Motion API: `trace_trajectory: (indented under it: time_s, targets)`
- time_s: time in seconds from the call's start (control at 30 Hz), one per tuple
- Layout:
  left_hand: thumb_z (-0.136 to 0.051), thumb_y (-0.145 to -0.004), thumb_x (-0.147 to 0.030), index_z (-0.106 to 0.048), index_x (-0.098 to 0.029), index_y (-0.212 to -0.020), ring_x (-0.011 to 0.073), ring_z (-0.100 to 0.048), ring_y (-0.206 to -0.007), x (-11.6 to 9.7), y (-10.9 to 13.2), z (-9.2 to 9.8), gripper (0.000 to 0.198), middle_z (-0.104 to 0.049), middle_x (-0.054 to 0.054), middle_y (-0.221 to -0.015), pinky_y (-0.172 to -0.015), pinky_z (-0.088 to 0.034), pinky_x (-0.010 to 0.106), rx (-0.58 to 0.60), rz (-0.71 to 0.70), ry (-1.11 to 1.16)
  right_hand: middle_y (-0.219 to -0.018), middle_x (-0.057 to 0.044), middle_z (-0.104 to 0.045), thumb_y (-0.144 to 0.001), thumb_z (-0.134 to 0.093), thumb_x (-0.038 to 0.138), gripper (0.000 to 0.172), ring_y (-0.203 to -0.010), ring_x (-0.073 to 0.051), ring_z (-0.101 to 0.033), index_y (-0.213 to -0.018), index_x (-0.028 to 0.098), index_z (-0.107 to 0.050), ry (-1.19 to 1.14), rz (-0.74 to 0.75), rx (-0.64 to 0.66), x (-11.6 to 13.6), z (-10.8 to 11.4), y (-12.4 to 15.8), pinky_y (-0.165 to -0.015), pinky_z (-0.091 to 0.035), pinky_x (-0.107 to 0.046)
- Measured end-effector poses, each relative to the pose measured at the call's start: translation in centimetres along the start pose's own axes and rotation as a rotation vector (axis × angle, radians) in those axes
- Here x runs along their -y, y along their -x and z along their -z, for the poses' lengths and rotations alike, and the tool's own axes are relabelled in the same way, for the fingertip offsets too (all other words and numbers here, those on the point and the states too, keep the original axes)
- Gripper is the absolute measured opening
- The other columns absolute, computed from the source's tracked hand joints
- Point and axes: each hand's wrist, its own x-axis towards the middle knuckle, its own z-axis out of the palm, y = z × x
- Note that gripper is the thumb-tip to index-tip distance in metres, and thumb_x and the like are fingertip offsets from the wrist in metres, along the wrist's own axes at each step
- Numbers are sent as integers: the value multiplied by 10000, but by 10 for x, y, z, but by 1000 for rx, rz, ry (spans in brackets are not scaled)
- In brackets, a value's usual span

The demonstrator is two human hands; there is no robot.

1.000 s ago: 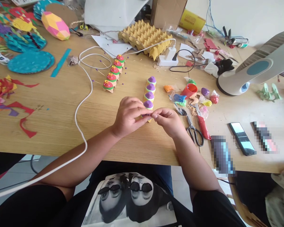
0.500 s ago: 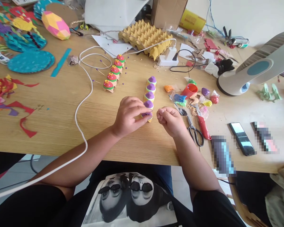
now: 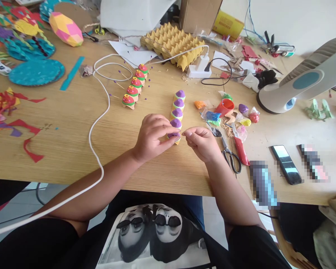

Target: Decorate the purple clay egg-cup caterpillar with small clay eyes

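Note:
A strip of egg-carton cups topped with purple clay (image 3: pixel 177 112) runs away from me on the wooden table, with pale clay bands below the purple. My left hand (image 3: pixel 155 138) curves round its near end, thumb and forefinger at the nearest cup and partly covering it. Just to the right, my right hand (image 3: pixel 200 144) is closed in a pinch, its fingertips beside that same cup. Whatever sits in the pinch is too small to name. Left of these stands a similar strip with red and green clay (image 3: pixel 134 86), with thin sticks poking out of its sides.
Bagged clay lumps (image 3: pixel 212 115), a red cup (image 3: pixel 224 107), scissors (image 3: pixel 232 158) and a red-handled cutter (image 3: pixel 241 149) lie right of my hands. A white cable (image 3: pixel 91 138) crosses the left side. Behind are a yellow egg tray (image 3: pixel 170 43) and, rightward, a white fan (image 3: pixel 305 80).
My right hand has shifted slightly left and its fingertips now point closer to the nearest purple cup. The left hand holds its place.

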Motion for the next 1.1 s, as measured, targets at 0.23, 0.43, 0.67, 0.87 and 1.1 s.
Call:
trace_trajectory:
  time_s: [0.23, 0.43, 0.67, 0.87, 1.1]
  targets:
    - [-687, -932, -407, -761, -274, -968, 214, -653, -932, 0, 0, 0, 157, -719, 18, -837, -920, -505, 413, 9, 24, 24, -527, 65, -403, -701, -856, 562, 412, -511, -71, -248, -747, 175, -724, 0, -4, 4, -1, 2, -1, -502, -147, -270]
    - [-674, -940, -383, -758, -268, -983, 209, -659, -928, -2, -1, 1, 149, -725, 15, -848, -921, -502, 409, -25, -3, 41, -538, 64, -409, -722, -849, 563, 415, -510, -70, -257, -776, 170, -725, -4, -7, -11, -2, 2, -1, -496, -145, -266]
    - [-675, -940, -360, -758, -260, -978, 204, -667, -913, -2, -1, 0, 136, -731, 12, -839, -906, -510, 404, -28, -20, 32, -549, 63, -416, -737, -837, 575, 426, -509, -66, -249, -775, 168, -717, -2, -7, -2, -2, 3, -2, -496, -142, -265]
    - [-662, -949, -365, -757, -258, -979, 200, -664, -922, -3, -1, 1, 146, -730, 12, -844, -916, -505, 393, -18, -16, 31, -545, 69, -392, -748, -827, 580, 429, -511, -70, -249, -776, 168, -713, -1, -8, 7, -3, 3, -2, -499, -151, -266]
    - [-718, -923, -378, -754, -269, -967, 200, -660, -939, -1, 1, -2, 122, -733, 8, -856, -922, -498, 390, -6, -15, 39, -537, 69, -371, -751, -821, 592, 432, -531, -77, -257, -754, 170, -726, 141, 20, 44, -2, 0, 0, -510, -168, -276]
